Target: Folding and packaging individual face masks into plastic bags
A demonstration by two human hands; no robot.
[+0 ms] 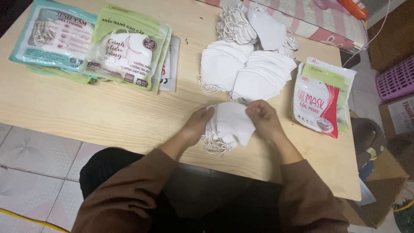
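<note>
My left hand (196, 125) and my right hand (263, 118) both grip a small stack of white folded face masks (228, 125) near the front edge of the wooden table (108, 112). The masks' white ear loops hang out below the stack. Just beyond my hands lie two fanned piles of the same white masks (246, 71). A looser heap of masks with tangled loops (254, 26) sits at the far edge.
Green and teal printed mask bags (99, 43) are stacked at the table's far left. White-and-red mask bags (321, 101) lie at the right edge. A pink plastic basket (394, 80) and cardboard boxes (379, 185) stand on the floor at the right.
</note>
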